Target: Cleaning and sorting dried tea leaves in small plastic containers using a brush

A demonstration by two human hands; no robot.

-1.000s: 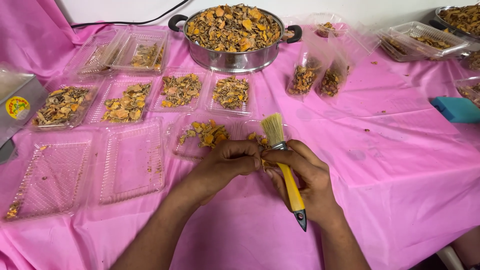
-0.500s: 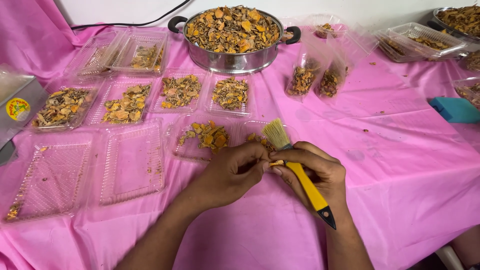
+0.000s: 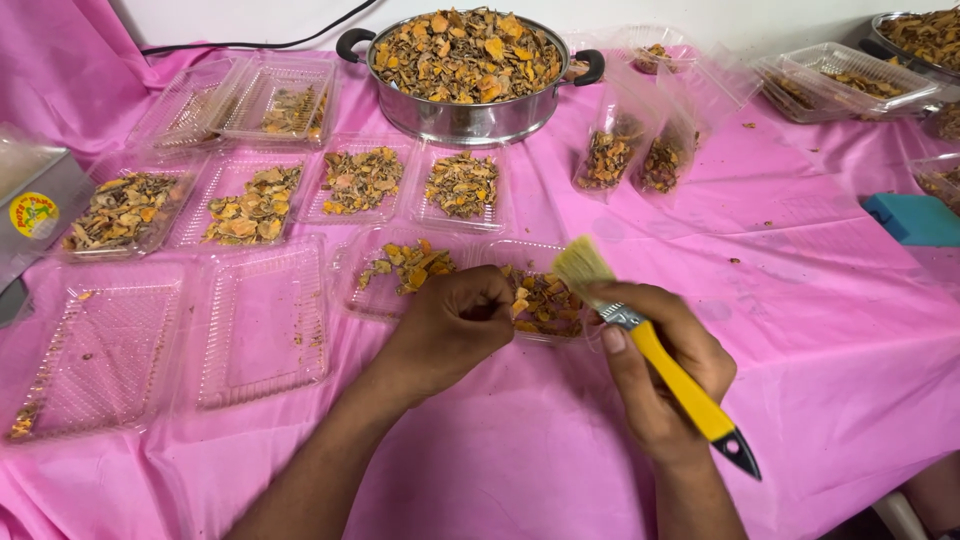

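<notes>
- The right hand [image 3: 665, 375] is closed around a paintbrush [image 3: 650, 345] with a yellow handle, thumb pressed on the metal ferrule, pale bristles pointing up toward eleven o'clock and the dark handle tip toward five o'clock.
- The left hand [image 3: 450, 325] is curled into a loose fist, fingertips pressed together at its three o'clock side; whether they pinch a chip I cannot tell, since the fingers hide it.
- Between the two hands lies an open clear tray [image 3: 545, 300] of orange-brown dried chips, touching both.
- To brush well, I judge the bristles should sweep lightly with short strokes over that tray, so loosened dust falls inside it and not on the cloth; the left fingers should hold one piece steady near the bristle tips.
- At eleven o'clock from the left hand sits a twin tray half [image 3: 400, 270] with fewer chips.
- Farther at ten o'clock, a row of filled trays [image 3: 250, 200]; at eight o'clock, two nearly bare clear trays [image 3: 180, 340].
- At twelve o'clock stands a steel pot [image 3: 465, 70] heaped with the same chips; two clear pouches [image 3: 640, 150] lean at one o'clock.
- A pink tablecloth [image 3: 830, 330] covers the table, flecked with crumbs; a blue block [image 3: 915, 218] lies at three o'clock.
- A white wall and a black cable run along the far edge.
</notes>
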